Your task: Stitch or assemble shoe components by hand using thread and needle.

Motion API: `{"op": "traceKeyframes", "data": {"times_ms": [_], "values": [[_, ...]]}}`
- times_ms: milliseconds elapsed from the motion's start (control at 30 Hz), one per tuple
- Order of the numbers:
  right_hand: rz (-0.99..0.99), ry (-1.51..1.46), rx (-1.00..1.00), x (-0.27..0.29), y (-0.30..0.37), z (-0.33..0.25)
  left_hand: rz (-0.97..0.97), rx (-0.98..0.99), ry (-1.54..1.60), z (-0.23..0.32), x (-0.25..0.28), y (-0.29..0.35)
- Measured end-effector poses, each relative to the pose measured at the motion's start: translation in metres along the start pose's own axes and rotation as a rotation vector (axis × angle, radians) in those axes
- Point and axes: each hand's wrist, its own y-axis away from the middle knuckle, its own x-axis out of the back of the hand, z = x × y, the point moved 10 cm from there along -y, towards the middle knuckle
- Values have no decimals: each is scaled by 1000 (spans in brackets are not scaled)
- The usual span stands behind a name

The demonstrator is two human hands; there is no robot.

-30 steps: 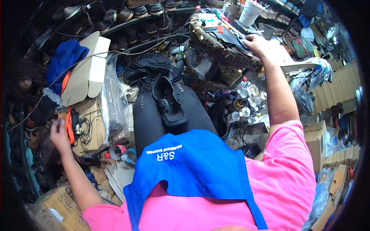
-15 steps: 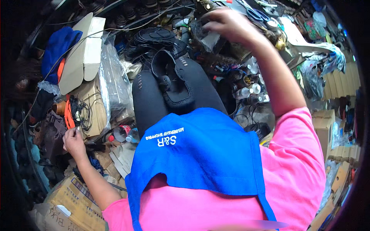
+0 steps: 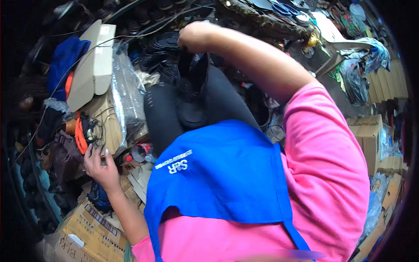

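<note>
A black shoe (image 3: 193, 87) stands between my knees, with its opening toward the far side and its rounded toe toward my blue apron. My right hand (image 3: 195, 37) reaches over from the right, and its fingers are curled at the far rim of the shoe's opening; the fingertips are partly hidden. Off to the left my left hand (image 3: 101, 168) hovers with its fingers apart and holds nothing. It is close to an orange strip (image 3: 80, 134) and a tangle of thin black cord (image 3: 96, 131).
Behind the shoe lies a pile of black flat pieces (image 3: 161, 46). Folded cardboard (image 3: 89, 65) and clear plastic (image 3: 128, 87) stand on the left. A cardboard box (image 3: 94, 227) is at lower left. Scissors (image 3: 283, 8) lie on a cluttered surface at the far right.
My right hand has come left and nearer from the cluttered surface to the shoe, which is now tilted more upright. My left hand has shifted slightly right and nearer, its fingers spreading.
</note>
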Motion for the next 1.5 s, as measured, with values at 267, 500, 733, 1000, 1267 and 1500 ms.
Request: {"op": "traceKeyframes", "data": {"times_ms": [267, 500, 733, 1000, 1267, 1500], "values": [[130, -599, -518, -99, 204, 142, -50, -175, 169, 55, -21, -4], [215, -775, -1072, -299, 316, 143, -158, -274, 209, 102, -35, -25], [276, -837, -1377, -398, 369, 129, -214, -319, 159, 118, -42, -27], [196, -1237, -1795, -484, 397, 81, -315, -345, 125, 149, -56, -38], [128, -1456, -2000, -485, 406, 55, -367, -399, 143, 187, -70, -54], [-219, -1068, -1753, -519, 410, 71, -456, -380, 144, 202, -84, -61]]}}
